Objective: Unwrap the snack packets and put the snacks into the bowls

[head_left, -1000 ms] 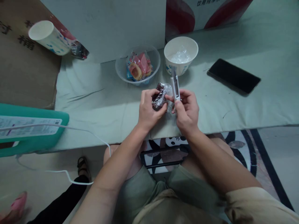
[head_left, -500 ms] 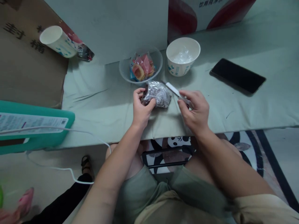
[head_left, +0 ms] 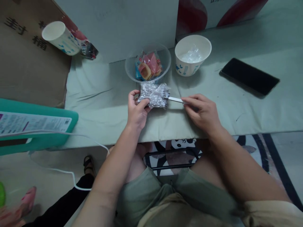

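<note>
A dark block-shaped bundle wrapped in crinkled clear plastic film is at the front of the cloth-covered table. My left hand grips its left end, thumb on the near side and fingers round the far side. Between the thumb and fingers of my right hand is a slim white tool with a thin dark tip. Its tip meets the film at the bundle's right end; whether it has pierced the film I cannot tell. Right behind the bundle stands a clear plastic bowl of small wrapped snacks.
A paper bowl with crumpled clear film, a black phone and a tilted paper cup are around. Boxes back the table. At left are a green jug and a white cable; another person's leg is below.
My right hand has brought the tool's tip down and left onto the bundle's right end. The bundle has turned level and shifted slightly left in my left hand.
</note>
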Motion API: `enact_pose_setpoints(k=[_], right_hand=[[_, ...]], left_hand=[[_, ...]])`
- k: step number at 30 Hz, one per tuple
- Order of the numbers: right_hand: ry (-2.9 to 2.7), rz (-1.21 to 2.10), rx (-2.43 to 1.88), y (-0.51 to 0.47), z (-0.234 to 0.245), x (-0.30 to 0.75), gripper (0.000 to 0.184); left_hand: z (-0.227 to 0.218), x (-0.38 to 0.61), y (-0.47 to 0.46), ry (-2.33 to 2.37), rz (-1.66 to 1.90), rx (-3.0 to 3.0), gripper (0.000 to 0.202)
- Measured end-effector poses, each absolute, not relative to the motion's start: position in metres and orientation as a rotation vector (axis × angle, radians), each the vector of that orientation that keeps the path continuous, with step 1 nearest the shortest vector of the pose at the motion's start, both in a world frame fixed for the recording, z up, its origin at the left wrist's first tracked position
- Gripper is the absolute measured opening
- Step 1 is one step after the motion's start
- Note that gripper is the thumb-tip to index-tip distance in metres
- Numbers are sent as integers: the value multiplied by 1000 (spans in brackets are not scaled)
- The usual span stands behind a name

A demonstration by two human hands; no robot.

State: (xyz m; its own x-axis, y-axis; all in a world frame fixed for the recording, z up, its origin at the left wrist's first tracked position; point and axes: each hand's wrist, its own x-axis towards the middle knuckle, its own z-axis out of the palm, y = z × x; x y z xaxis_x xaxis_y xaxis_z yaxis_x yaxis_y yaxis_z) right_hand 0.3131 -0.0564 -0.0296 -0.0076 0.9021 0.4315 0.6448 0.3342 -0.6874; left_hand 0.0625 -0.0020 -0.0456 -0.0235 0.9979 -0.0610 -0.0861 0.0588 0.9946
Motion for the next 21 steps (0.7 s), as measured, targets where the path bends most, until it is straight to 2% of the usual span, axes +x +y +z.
enact_pose_setpoints(k=[5, 11, 14, 18, 21], right_hand=[[-1698, 269, -1537, -54, -33, 335, 24], [-1601, 55, -1797, -42, -44, 349, 21], [-1517, -74, -1853, -39, -48, 351, 25], [-1556, -62, -1672, -42, -44, 337, 39], [-1776, 170, -1411, -45, -36, 311, 51]], left_hand=[[-43, 52, -3, 1240, 1331, 995, 47], [-36, 50, -19, 1386, 1249, 1535, 41], [-31, 43, -22, 1491, 1278, 1738, 50], [-33, 36, -14, 1394, 1226, 1809, 72], [-34, 39, -10, 1349, 1211, 1741, 59]])
